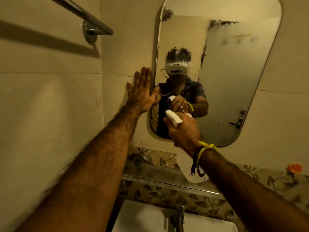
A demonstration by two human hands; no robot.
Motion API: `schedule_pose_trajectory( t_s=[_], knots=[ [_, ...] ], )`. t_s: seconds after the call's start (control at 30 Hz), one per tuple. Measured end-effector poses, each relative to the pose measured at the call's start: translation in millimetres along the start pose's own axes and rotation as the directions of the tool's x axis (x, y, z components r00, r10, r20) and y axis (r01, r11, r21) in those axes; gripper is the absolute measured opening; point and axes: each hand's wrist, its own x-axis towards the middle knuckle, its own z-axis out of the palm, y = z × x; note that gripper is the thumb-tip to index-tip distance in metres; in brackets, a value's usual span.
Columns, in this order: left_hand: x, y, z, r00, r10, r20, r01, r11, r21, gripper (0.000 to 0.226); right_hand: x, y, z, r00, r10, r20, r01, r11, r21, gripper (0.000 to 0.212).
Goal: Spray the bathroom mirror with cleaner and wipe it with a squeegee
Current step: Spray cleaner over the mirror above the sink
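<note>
The rounded bathroom mirror [234, 67] hangs on the tiled wall, most of its upper glass fogged with cleaner mist and streaks. My right hand [184, 133] is closed round the neck of a white spray bottle [188, 166], its white nozzle head [173, 117] pointed at the lower left of the mirror. My left hand [142, 94] lies flat and open against the wall, its thumb at the mirror's left edge. A yellow thread band circles my right wrist. No squeegee is in view.
A metal towel rail [87, 15] juts from the wall at upper left. Below the mirror runs a glass shelf [150, 174] with an orange object [294, 168] at its right end. A tap [179, 213] and white basin [142, 218] sit underneath.
</note>
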Motion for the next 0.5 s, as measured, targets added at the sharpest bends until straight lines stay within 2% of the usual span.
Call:
schedule_pose_trajectory(
  t_s=[0.17,0.33,0.5],
  knots=[
    [-9,8,-4,0.993,-0.097,0.062,0.098,0.995,-0.008,0.08,-36,17,2,0.99,0.036,0.14,-0.019,0.992,-0.122,0.027],
    [-29,14,-1,0.978,-0.159,0.138,0.172,0.981,-0.09,0.08,-51,39,-9,0.963,0.127,0.239,-0.065,0.966,-0.25,0.024],
    [-28,32,-8,0.959,-0.211,0.188,0.242,0.957,-0.162,0.083,-46,42,-37,0.986,0.135,0.1,-0.105,0.959,-0.262,0.023]
  ],
)
